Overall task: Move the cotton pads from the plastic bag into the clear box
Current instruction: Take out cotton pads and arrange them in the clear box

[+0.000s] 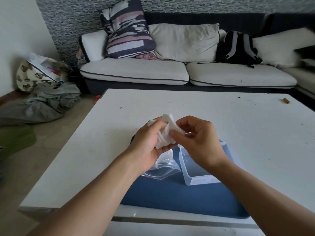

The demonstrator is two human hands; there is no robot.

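White tabletop (204, 113), blue mat (170, 198) on it, one clear box (201, 180) at five o'clock from the hands and looking empty, one plastic bag (163, 169) slumped just beside it at nine o'clock. Left hand (146, 147) cradles a fanned bunch of cotton pads (167, 132), too overlapped to count; right hand (199, 142) pinches its edge. Pads out, none boxed; the drop-in remains.

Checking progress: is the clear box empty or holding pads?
Seemingly empty: the clear box shows only blue mat through it, though the right hand hides part.
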